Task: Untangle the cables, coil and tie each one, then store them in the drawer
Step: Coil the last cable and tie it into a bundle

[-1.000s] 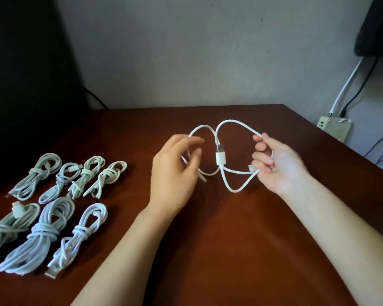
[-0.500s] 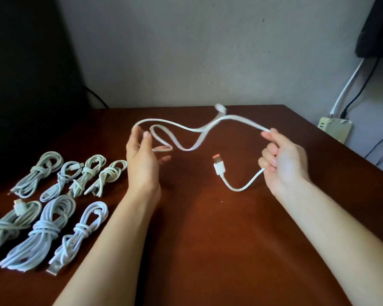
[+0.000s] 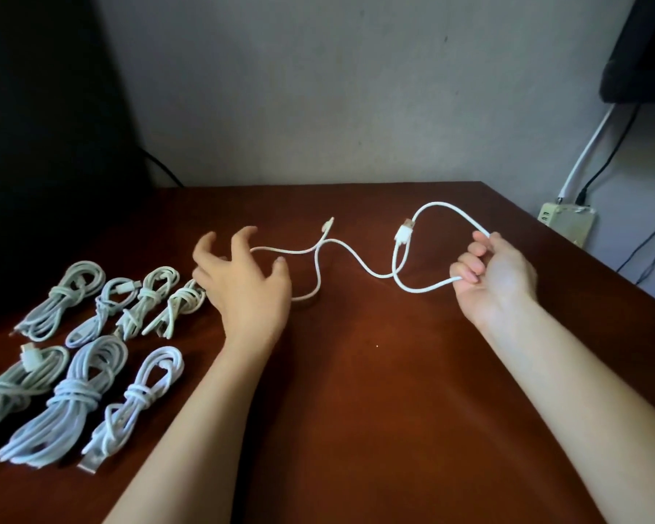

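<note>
Right hand point(image 3: 494, 281) is the anchor here: its fingers are curled round the white cable point(image 3: 356, 259) and pinch two strands at once, so a loop stands out of the fist with the USB plug point(image 3: 404, 233) crossing it. My guess is that's the start of a coil, held off the table point(image 3: 356, 429) so it can't kink. The left hand point(image 3: 243, 285) is splayed wide and holds nothing. The slack runs just beside its thumb, though I can't tell if it touches. It looks ready to grab the next length. The rest of the cable snakes between the two hands, with the small connector point(image 3: 328, 224) poking up at the far end. The tied bundles point(image 3: 80, 395) sit in two rows on the left, near that hand but out of the working space. No drawer in view, so storing comes way later.
</note>
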{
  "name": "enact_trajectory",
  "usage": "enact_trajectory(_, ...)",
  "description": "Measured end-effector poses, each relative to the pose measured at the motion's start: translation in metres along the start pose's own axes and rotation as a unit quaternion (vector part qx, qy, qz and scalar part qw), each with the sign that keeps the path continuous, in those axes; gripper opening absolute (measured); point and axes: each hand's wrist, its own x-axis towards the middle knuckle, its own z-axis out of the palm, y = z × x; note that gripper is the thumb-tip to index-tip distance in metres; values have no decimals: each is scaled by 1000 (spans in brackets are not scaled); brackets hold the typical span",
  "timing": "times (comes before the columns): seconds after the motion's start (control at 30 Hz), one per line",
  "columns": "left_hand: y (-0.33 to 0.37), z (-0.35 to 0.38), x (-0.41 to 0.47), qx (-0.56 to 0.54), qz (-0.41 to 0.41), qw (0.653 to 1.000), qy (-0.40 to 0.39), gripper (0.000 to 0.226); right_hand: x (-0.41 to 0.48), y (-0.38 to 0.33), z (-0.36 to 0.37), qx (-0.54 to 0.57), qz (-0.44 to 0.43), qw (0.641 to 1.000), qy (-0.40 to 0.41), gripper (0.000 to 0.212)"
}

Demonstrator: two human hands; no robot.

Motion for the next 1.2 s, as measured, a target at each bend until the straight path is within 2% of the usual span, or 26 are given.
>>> enact_trajectory(0.07,2,1,-6,31,97,993,55,35,-2,0,2,25,17,999,-20,25)
enact_trajectory(0.1,4,2,-8,22,147,987,54,31,-2,0,2,34,24,999,-33,26)
enact_trajectory(0.23,14,11,-23,-3,331,940,-81,27,-7,7,5,42,49,994,-91,26)
enact_trajectory(0.3,16,17,-31,9,371,917,-147,37,-10,11,6,42,59,991,-117,27)
enact_trajectory(0.43,16,20,-35,-13,335,922,-196,71,-15,14,9,45,88,982,-163,29)
enact_trajectory(0.53,15,17,-34,-15,321,927,-194,83,-21,17,11,39,106,975,-190,29)
enact_trajectory(0.63,14,19,-33,2,343,926,-159,83,-28,20,13,22,120,971,-207,29)
enact_trajectory(0.73,16,20,-31,-33,345,927,-142,87,-35,20,15,15,136,968,-212,28)
enact_trajectory(0.9,19,16,-30,-82,363,918,-137,63,-38,15,16,11,141,968,-206,30)
enact_trajectory(0.97,19,14,-30,-96,370,912,-148,55,-37,16,14,-39,107,971,-209,24)
enact_trajectory(1.03,23,11,-32,-139,323,921,-168,46,-34,20,10,-142,21,963,-227,22)
enact_trajectory(1.1,32,5,-34,-229,223,924,-210,38,-33,24,6,-267,-98,925,-252,28)
enact_trajectory(1.2,33,1,-30,-390,62,873,-285,33,-33,27,4,-346,-231,862,-289,24)
